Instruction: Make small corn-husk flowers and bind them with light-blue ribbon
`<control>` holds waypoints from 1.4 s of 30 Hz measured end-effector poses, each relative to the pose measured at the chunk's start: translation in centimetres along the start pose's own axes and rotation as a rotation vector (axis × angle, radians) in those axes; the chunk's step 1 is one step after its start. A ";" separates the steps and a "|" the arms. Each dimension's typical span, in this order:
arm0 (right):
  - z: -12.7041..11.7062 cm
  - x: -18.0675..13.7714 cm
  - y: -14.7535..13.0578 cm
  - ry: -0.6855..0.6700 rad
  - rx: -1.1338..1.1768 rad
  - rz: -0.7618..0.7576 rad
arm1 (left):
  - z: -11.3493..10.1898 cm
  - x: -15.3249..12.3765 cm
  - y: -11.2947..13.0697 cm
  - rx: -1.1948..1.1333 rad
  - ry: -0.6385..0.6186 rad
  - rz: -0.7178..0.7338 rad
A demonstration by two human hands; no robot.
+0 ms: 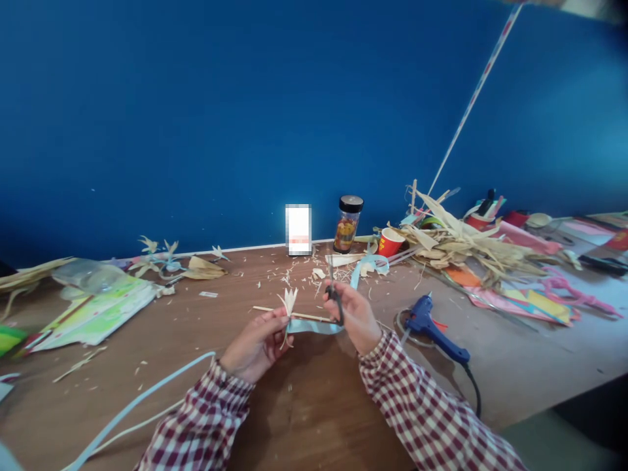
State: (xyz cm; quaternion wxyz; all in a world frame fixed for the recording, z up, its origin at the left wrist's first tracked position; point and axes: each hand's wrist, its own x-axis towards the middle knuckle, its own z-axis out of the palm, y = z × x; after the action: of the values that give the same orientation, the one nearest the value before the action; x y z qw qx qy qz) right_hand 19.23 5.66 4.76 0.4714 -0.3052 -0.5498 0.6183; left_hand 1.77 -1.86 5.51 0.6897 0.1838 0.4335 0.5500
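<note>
Between the fingers of my left hand (261, 341) is a small corn-husk flower (289, 302), its pale petals pointing up. A light blue ribbon (314, 326) runs from the flower toward my right hand (358, 315). Dark-handled scissors (334, 297) are gripped in that right hand, with their blades pointing up and away from the flower. A thin straw-coloured stick (309, 316) lies crosswise behind the flower; I cannot tell whether it is held. More blue ribbon (366, 265) curls on the table beyond the scissors.
A blue glue gun (432, 327) with its cord lies right of my right hand. Behind stand a dark-lidded jar (347, 226), a red paper cup (391, 242) and a bright pixelated object (298, 229). Corn husks (461, 239) pile at right; finished-looking flowers (169, 255) lie left. Scraps litter the table.
</note>
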 end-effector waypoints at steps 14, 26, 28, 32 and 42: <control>-2.9 2.1 -0.2 -0.122 -1.019 -0.018 | -1.0 0.4 -2.0 0.023 -0.161 0.018; -2.4 2.4 0.7 -0.150 -1.317 -0.023 | -1.1 0.5 -2.1 0.001 -0.100 0.007; -3.2 2.6 0.7 -0.094 -1.221 -0.033 | -1.2 0.5 -2.1 -0.022 -0.099 0.030; -4.4 2.7 0.6 0.033 -1.208 -0.023 | -1.2 0.6 -1.9 -0.069 -0.079 0.066; 1.5 -2.6 -1.3 -0.144 -0.419 0.043 | -2.4 1.0 -0.2 0.013 0.184 0.240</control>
State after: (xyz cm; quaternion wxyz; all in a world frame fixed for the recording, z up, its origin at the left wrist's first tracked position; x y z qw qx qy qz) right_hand 19.15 2.64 6.00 0.3441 -0.3630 -0.6918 0.5208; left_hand 0.05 -1.53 3.62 0.5754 0.1877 0.4734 0.6400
